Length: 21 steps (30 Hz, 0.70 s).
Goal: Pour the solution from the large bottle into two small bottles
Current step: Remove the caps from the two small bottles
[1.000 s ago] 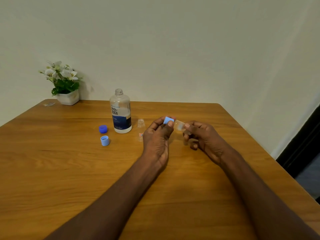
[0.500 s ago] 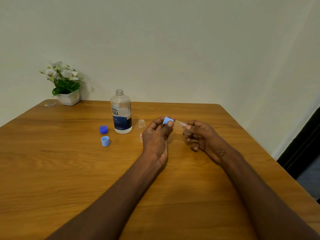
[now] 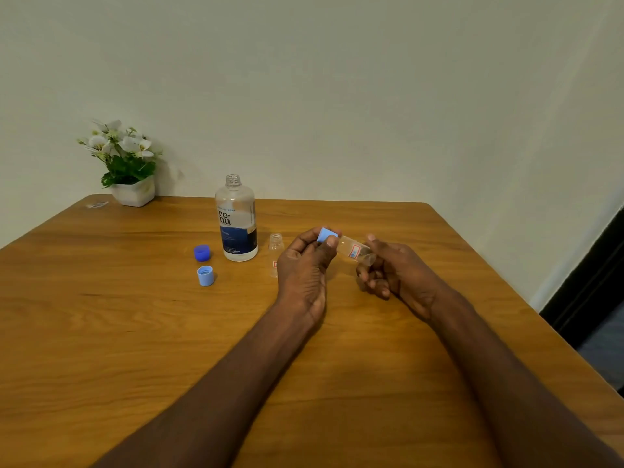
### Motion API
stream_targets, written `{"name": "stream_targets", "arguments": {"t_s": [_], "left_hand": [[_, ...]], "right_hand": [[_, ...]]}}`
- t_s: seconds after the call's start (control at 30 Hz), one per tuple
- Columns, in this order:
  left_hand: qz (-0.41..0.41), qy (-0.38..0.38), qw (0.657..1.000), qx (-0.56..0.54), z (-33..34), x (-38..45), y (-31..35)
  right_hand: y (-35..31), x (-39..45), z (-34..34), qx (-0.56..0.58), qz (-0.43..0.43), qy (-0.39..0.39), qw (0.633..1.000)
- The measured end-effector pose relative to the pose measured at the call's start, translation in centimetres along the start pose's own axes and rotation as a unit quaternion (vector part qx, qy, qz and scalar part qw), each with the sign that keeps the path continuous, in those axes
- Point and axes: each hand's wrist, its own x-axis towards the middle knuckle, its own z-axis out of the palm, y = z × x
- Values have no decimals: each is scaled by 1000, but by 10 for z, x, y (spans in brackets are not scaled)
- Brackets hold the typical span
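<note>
The large clear bottle (image 3: 238,224) with a blue label stands uncapped on the wooden table (image 3: 101,332), mid-back. A small clear bottle (image 3: 355,250) with a red-marked label lies tilted on its side above the table between my hands. My right hand (image 3: 391,271) holds its base end. My left hand (image 3: 305,265) pinches the light blue cap (image 3: 326,235) at its neck. A second small bottle (image 3: 276,251) stands open just left of my left hand, partly hidden by it.
A dark blue cap (image 3: 202,253) and a light blue cap (image 3: 205,275) lie left of the large bottle. A white pot of flowers (image 3: 130,163) sits at the back left corner. The table's right edge runs close beside my right arm.
The small bottle now shows more of its body and label between the hands. Both hands stay in nearly the same place.
</note>
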Motion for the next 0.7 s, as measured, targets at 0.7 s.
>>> {"name": "stream_targets", "arguments": {"t_s": [0.7], "left_hand": [[15, -26, 997, 72, -3, 5, -1]], "right_hand": [[0, -2, 0, -22, -16, -24, 999]]}}
